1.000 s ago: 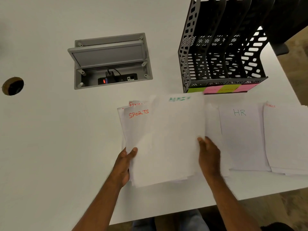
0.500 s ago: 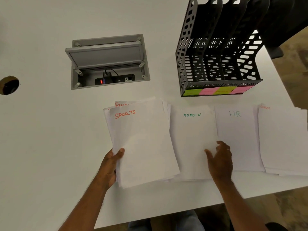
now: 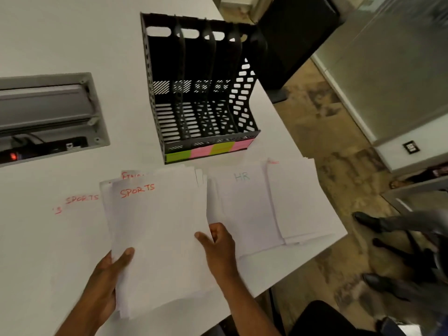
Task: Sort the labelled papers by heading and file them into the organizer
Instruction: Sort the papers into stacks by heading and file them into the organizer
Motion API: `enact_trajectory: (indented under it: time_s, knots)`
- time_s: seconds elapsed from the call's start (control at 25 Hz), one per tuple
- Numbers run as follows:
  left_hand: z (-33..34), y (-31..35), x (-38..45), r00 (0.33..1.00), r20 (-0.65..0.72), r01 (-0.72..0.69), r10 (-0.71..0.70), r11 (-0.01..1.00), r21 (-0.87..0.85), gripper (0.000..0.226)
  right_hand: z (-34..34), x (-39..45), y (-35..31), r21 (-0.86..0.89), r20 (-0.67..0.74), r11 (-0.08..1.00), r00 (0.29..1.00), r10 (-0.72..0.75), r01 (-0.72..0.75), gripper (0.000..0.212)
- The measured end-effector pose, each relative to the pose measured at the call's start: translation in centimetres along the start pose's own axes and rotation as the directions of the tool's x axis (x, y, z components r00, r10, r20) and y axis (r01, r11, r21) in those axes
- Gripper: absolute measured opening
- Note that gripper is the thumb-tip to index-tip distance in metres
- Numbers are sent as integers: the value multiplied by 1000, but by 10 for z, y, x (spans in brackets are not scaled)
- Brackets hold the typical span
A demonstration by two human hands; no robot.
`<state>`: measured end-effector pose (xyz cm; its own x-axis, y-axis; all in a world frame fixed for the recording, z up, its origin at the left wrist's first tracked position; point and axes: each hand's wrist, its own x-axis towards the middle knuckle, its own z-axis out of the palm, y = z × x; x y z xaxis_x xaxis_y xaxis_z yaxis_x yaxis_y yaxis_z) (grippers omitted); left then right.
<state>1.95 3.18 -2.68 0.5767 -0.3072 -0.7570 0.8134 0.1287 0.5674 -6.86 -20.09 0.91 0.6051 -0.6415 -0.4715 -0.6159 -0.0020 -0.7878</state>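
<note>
My left hand (image 3: 109, 275) grips the lower left corner of a stack of white papers (image 3: 160, 238); the top sheet is headed SPORTS in red, and a red heading peeks out behind it. My right hand (image 3: 218, 248) pinches the stack's right edge, thumb on top. To the right lie the HR pile (image 3: 244, 209) and a pile with a red heading (image 3: 300, 202). The stack hides the ADMIN pile. The black slotted organizer (image 3: 201, 93) stands behind the papers, with green and pink sticky labels (image 3: 208, 150) along its front.
A faint second SPORTS heading (image 3: 82, 198) shows on the white table (image 3: 48, 251) left of the stack. An open grey cable box (image 3: 48, 117) is sunk into the table at the left. The table edge runs close on the right, with someone's shoes (image 3: 363, 218) on the floor beyond.
My right hand left the ADMIN pile and moved left to the stack's right edge. The stack now covers the ADMIN pile. The view has swung to the right.
</note>
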Motion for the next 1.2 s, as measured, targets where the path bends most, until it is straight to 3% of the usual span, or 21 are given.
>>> enact_trajectory:
  time_s: [0.24, 0.36, 0.52, 0.64, 0.92, 1.2]
  knots:
    - [58, -14, 17, 999, 38, 17, -17, 1000, -19, 26, -59, 31, 10, -1, -88, 999, 995, -39, 39, 41]
    - [93, -20, 20, 1000, 8, 8, -9, 1000, 22, 22, -83, 40, 15, -17, -137, 996, 986, -93, 91, 36]
    - [88, -8, 7, 997, -72, -22, 23, 999, 23, 33, -76, 52, 23, -220, -72, 956, 974, -215, 195, 29]
    - [48, 11, -6, 993, -116, -38, 34, 999, -33, 39, -39, 53, 9, -262, -11, 940, 973, -229, 218, 38]
    - [-93, 41, -42, 958, -276, -132, 78, 974, -183, 42, 59, 31, -19, -223, 131, 932, 956, -263, 287, 25]
    - [-191, 56, -67, 957, -262, -190, 124, 951, -245, 40, 135, -18, 6, -379, 58, 876, 952, -300, 299, 26]
